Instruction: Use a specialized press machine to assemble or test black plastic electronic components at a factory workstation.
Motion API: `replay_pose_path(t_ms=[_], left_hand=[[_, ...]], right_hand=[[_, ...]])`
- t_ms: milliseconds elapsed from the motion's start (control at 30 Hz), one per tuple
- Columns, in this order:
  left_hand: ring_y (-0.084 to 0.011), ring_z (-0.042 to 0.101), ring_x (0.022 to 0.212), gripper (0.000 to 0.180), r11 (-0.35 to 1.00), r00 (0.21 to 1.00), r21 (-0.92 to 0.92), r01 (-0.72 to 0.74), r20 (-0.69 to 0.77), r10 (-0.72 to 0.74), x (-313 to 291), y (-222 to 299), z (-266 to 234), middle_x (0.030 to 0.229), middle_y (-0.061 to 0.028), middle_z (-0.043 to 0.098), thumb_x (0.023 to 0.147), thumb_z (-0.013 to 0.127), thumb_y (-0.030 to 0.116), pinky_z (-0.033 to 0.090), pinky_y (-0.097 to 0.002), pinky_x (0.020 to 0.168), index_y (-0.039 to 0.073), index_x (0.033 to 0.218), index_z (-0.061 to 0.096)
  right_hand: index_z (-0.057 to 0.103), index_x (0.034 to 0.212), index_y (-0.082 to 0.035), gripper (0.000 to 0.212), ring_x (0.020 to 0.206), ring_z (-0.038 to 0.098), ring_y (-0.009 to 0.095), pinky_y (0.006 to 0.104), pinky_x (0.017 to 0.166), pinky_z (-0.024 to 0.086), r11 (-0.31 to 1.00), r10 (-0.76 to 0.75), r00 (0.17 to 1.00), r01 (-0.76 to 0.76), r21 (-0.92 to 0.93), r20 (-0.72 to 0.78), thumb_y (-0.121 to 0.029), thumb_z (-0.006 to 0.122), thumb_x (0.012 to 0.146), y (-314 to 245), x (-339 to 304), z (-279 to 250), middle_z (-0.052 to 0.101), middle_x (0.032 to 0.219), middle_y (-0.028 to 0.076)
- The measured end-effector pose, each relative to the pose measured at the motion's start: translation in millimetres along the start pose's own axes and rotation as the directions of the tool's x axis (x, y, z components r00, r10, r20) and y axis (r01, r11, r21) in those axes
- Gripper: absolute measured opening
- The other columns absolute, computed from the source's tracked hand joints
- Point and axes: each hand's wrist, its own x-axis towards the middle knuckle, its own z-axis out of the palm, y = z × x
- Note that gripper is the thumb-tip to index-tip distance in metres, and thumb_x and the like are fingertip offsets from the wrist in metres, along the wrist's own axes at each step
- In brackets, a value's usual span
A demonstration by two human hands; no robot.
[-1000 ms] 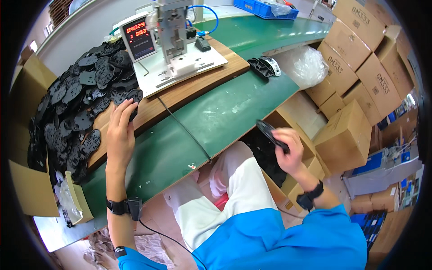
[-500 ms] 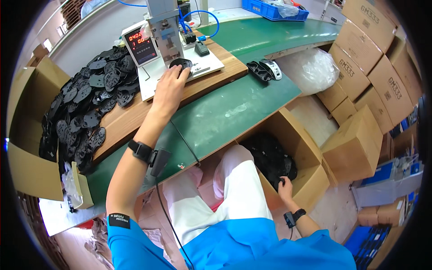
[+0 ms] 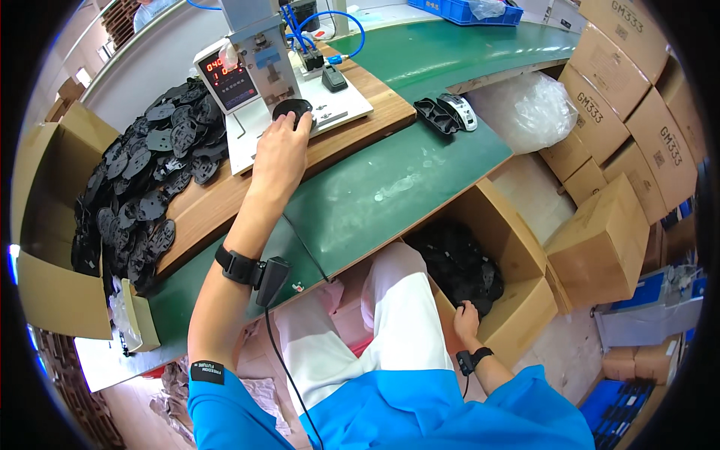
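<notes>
On the white base of a bench-top press (image 3: 271, 71), a black oval plastic part (image 3: 294, 109) lies under the press head. My left hand (image 3: 283, 146) grips the near edge of this part between its fingers. Lower right, my right hand (image 3: 466, 322) is at the near side of an open cardboard box (image 3: 517, 311), beside a heap of black parts (image 3: 457, 262) inside it. Its fingers are curled; what they hold, if anything, is hidden.
A large pile of black oval parts (image 3: 142, 165) covers the bench's left side. A black-and-white shell part (image 3: 448, 114) rests on the green bench (image 3: 375, 172). Stacked cartons (image 3: 615, 75), a clear plastic bag (image 3: 529, 112) and a blue crate (image 3: 480, 10) stand to the right and back.
My right hand has shifted slightly left along the box's near side. My left hand stays at the oval part on the press, and the whole view has moved a little.
</notes>
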Motion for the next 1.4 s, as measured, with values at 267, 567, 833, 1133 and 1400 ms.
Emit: replay_pose_path(t_ms=[267,567,833,1133,1400], left_hand=[[-0.0412,0.071,0.102,0.043,0.986,0.997,-0.164,0.013,-0.073,-0.025,0,1,-12,0.107,-0.021,0.072,0.087,0.071,0.0,0.057,-0.0497,0.09,0.002,0.127,0.056],[-0.0355,0.071,0.095,0.021,0.979,0.981,-0.194,0.069,-0.164,-0.102,-7,3,-6,0.091,-0.0169,0.069,0.087,0.068,-0.001,0.057,-0.0453,0.088,0.001,0.103,0.055],[-0.0363,0.067,0.124,0.033,0.989,0.955,-0.13,0.071,-0.277,-0.105,-18,1,20,0.121,-0.023,0.07,0.096,0.054,0.002,0.05,-0.0452,0.111,-0.003,0.128,0.058],[-0.0335,0.061,0.127,0.039,0.964,0.956,-0.226,0.141,-0.223,-0.192,-27,-4,13,0.126,-0.0185,0.067,0.095,0.056,0.006,0.048,-0.045,0.111,-0.002,0.133,0.055],[-0.0296,0.062,0.117,0.052,0.944,0.915,-0.319,0.084,-0.352,-0.2,-24,-8,25,0.114,-0.0141,0.068,0.091,0.063,0.011,0.047,-0.04,0.109,-0.004,0.14,0.054]], right_hand=[[0.068,0.126,-0.004,0.033,0.133,0.055,0.039,0.0479,0.113,0.044,0.987,-0.057,0.995,0.045,-0.154,-0.078,-0.017,0.057,0.097,3,3,2,0.067,0.133,0.017],[0.072,0.098,-0.003,0.027,0.101,0.068,0.032,0.0398,0.089,0.055,0.469,-0.744,0.521,0.853,0.227,-0.418,0.012,0.068,0.076,-293,1,-174,0.07,0.111,0.013],[0.07,0.102,-0.004,0.025,0.098,0.067,0.034,0.0421,0.083,0.056,-0.113,-0.92,0.037,0.928,0.354,-0.391,0.006,0.072,0.079,-520,-60,-221,0.069,0.107,0.012],[0.069,0.116,-0.007,0.031,0.11,0.063,0.035,0.0443,0.097,0.051,-0.153,-0.978,-0.141,0.986,0.071,-0.152,-0.007,0.073,0.086,-648,-57,-144,0.066,0.119,0.013],[0.063,0.126,0.0,0.048,0.125,0.058,0.042,0.0501,0.11,0.047,0.252,-0.933,0.223,0.965,-0.071,-0.283,0.006,0.064,0.079,-576,47,-188,0.064,0.13,0.019]])
